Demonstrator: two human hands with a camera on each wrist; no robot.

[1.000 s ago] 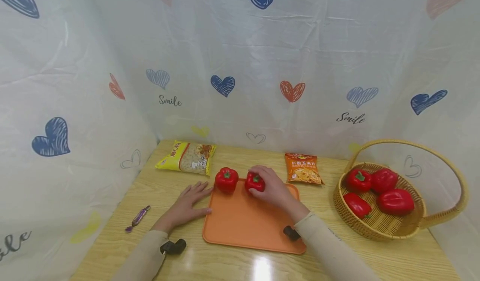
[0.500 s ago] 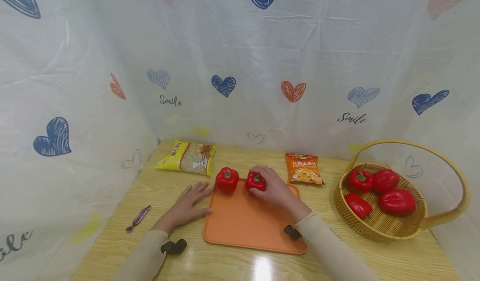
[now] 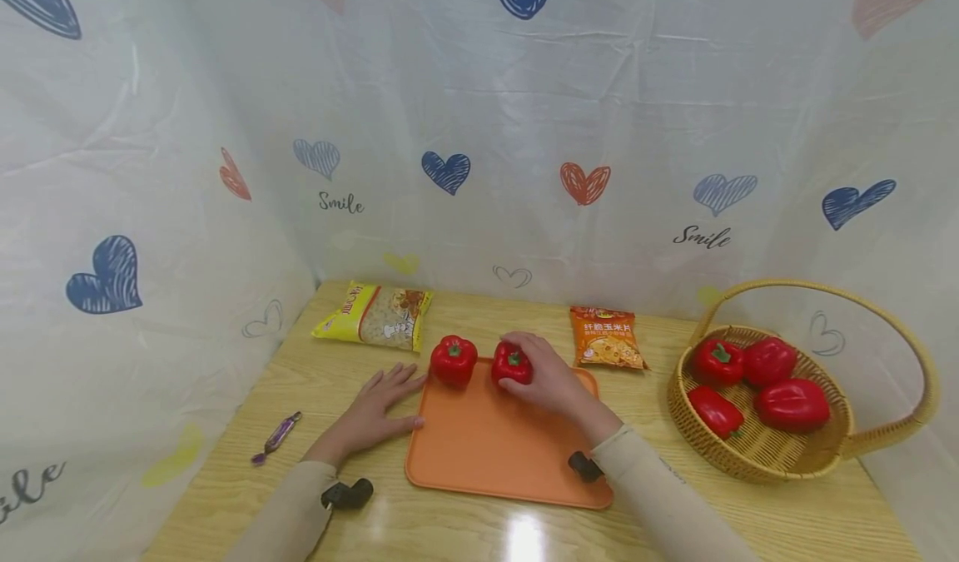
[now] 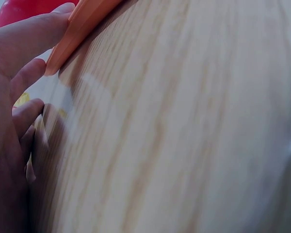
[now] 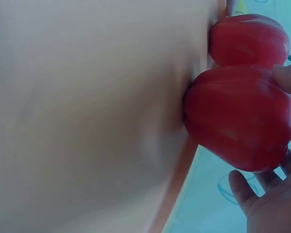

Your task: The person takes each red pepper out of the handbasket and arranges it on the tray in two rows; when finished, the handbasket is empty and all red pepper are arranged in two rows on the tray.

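In the head view an orange tray (image 3: 494, 454) lies on the table with two red bell peppers at its far edge. My right hand (image 3: 553, 381) holds the right-hand bell pepper (image 3: 512, 365), fingers over its far side and thumb at its near side. That pepper fills much of the right wrist view, with the left-hand bell pepper (image 5: 250, 41) behind it. At the tray's left side my left hand (image 3: 380, 405) lies with fingers spread and nothing in its grasp. Its thumb (image 4: 43, 29) meets the tray rim (image 4: 80, 31) in the left wrist view.
A wicker basket (image 3: 708, 450) with several red bell peppers stands at the right, its handle arching up. Toward the back lie a yellow food bag (image 3: 375, 316) and an orange snack packet (image 3: 607, 337). A purple-wrapped candy (image 3: 277, 437) is at the left. A heart-printed curtain encloses the table.
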